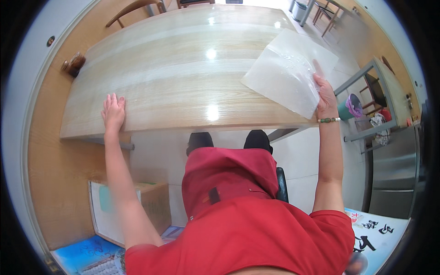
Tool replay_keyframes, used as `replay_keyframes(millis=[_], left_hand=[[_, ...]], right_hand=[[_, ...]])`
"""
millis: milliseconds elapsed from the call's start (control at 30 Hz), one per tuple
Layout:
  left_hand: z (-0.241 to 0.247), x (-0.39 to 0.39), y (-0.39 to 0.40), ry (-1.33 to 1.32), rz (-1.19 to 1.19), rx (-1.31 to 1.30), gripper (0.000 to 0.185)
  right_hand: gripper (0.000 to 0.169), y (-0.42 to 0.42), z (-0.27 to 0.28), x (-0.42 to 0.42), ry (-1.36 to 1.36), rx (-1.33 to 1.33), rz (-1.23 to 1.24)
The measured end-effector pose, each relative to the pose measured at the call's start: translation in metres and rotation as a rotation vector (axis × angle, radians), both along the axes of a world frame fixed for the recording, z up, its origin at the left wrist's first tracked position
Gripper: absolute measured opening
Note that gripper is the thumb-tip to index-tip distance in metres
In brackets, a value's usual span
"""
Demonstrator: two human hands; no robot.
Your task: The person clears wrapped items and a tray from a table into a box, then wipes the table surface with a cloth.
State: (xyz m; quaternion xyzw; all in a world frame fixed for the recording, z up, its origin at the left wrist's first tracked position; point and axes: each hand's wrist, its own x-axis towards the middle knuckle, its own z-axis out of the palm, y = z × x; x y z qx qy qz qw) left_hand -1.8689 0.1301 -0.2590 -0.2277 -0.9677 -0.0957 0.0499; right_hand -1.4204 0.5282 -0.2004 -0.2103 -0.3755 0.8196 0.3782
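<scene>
My right hand [326, 93] grips the near right edge of a translucent white sheet [278, 74], perhaps plastic. The thumb is on top and a finger shows faintly through from underneath. The sheet slants over the right edge of the wood-grain table [154, 68], part of it out past the tabletop. Small white crumbs or droplets [295, 63] lie on the sheet's upper face. My left hand [114, 111] rests flat on the table near its front left corner, fingers a little apart, with nothing in it.
Brown jars [76, 64] stand at the table's left edge, against the wood-panelled wall. A green bin [347, 109] with a purple liner is on the floor at right, beside another table [388, 86]. A cardboard box [154, 202] sits low at left. A chair [135, 8] stands behind the table.
</scene>
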Motion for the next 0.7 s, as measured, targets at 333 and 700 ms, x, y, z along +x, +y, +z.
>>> replay_keyframes(millis=[333,700], left_hand=[[-0.003,-0.003,0.001,0.013,-0.064,0.012,0.06],[0.012,0.023,0.015,-0.034,-0.033,-0.032,0.062]], right_hand=[[0.033,0.021,-0.01,0.054,-0.13,-0.001,0.043],[0.056,0.026,-0.027,0.049,-0.038,-0.055,-0.074]])
